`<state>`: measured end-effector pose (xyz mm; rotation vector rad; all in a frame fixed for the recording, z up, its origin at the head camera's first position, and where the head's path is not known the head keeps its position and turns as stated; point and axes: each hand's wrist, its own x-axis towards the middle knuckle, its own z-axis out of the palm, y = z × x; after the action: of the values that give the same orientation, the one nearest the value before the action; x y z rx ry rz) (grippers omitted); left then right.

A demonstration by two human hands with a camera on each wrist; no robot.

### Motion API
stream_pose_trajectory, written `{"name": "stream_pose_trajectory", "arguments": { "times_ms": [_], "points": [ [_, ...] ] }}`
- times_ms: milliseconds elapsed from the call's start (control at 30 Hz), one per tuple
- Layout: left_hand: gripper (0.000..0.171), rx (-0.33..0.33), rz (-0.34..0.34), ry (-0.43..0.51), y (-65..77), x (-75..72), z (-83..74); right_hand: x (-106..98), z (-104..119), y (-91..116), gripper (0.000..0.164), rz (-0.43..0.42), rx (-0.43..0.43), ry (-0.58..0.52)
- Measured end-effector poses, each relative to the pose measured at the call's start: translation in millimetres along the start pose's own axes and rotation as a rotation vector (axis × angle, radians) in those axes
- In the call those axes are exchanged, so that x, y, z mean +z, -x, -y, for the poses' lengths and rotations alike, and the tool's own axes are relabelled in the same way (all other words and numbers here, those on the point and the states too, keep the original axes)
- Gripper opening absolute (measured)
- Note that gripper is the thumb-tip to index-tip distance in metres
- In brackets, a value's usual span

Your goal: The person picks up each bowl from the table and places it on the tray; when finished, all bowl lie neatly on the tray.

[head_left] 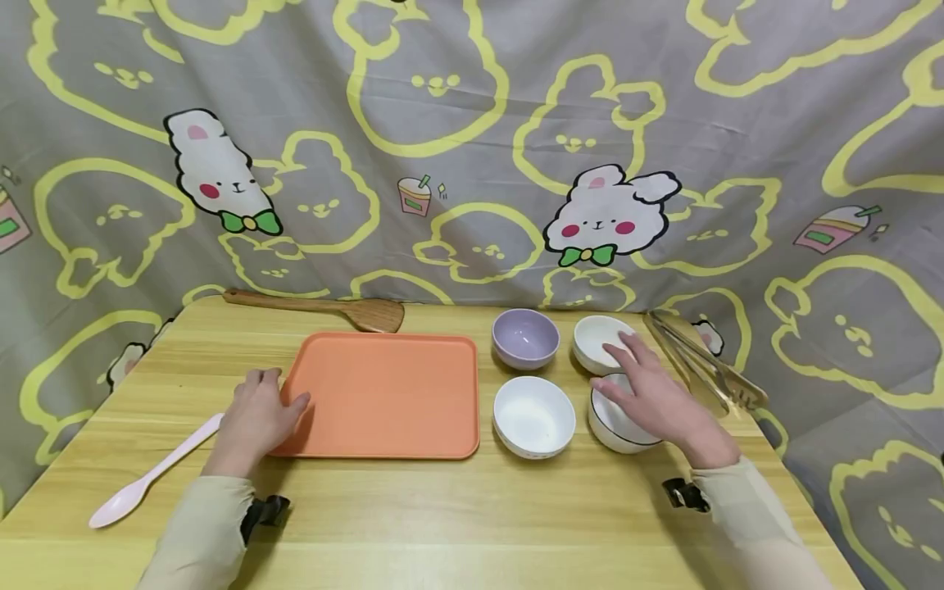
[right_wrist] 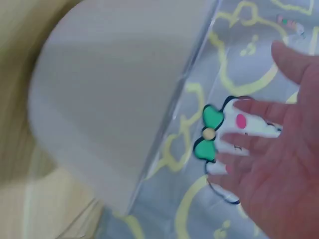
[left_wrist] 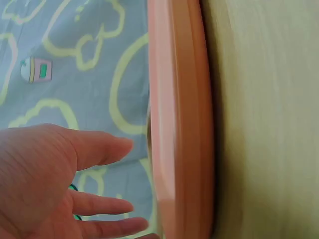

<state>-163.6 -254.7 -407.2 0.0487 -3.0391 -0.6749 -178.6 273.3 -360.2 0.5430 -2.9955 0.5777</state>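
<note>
My left hand [head_left: 254, 422] hovers at the left edge of an orange rectangular tray [head_left: 383, 397], thumb apart from the fingers and nothing between them. In the left wrist view the tray's side wall [left_wrist: 187, 124] stands just beyond those fingertips. Over a white bowl with a dark rim [head_left: 623, 434] reaches my right hand [head_left: 660, 397], its fingers spread and holding nothing. It partly covers that bowl and the white bowl [head_left: 586, 344] behind it. The right wrist view shows the outside of a pale bowl [right_wrist: 109, 99] close beside the fingers.
A purple bowl [head_left: 526, 338] and another white bowl [head_left: 534, 418] stand between the tray and my right hand. Left of the tray lies a pink spoon [head_left: 155, 475]. A wooden spatula [head_left: 372, 314] lies behind it, and metal tongs [head_left: 693, 352] lie at the right back by the curtain [head_left: 457, 270].
</note>
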Motion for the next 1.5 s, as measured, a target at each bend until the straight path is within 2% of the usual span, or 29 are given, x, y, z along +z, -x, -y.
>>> {"name": "stream_pose_trajectory", "arguments": {
  "times_ms": [100,200,500,600,767,1000,1233,1500],
  "points": [
    [0.071,-0.024,0.052,0.051,0.9,-1.8,6.8,2,11,-4,0.069,0.023,-0.065,-0.023],
    [0.071,-0.029,0.076,0.079,0.7,-3.1,9.8,4,21,-6,0.075,0.043,-0.109,-0.017],
    [0.059,-0.021,0.105,0.086,-0.3,-4.1,10.8,22,48,-12,0.093,0.151,-0.232,-0.043],
    [0.055,-0.025,0.111,0.089,-0.7,-4.3,12.0,29,55,-14,0.099,0.187,-0.249,-0.048],
    [0.046,-0.024,0.098,0.121,-2.7,-4.6,17.0,36,64,-18,0.102,0.205,-0.289,-0.023],
    [0.046,-0.020,0.100,0.160,-7.3,-6.3,29.3,45,74,-21,0.098,0.232,-0.285,0.039],
    [0.045,-0.030,0.099,0.170,-8.3,-4.9,32.9,50,80,-23,0.099,0.287,-0.222,0.055],
    [0.043,0.012,0.059,0.169,-7.9,-3.9,37.7,54,82,-28,0.099,0.285,-0.208,0.092]
  ]
}}
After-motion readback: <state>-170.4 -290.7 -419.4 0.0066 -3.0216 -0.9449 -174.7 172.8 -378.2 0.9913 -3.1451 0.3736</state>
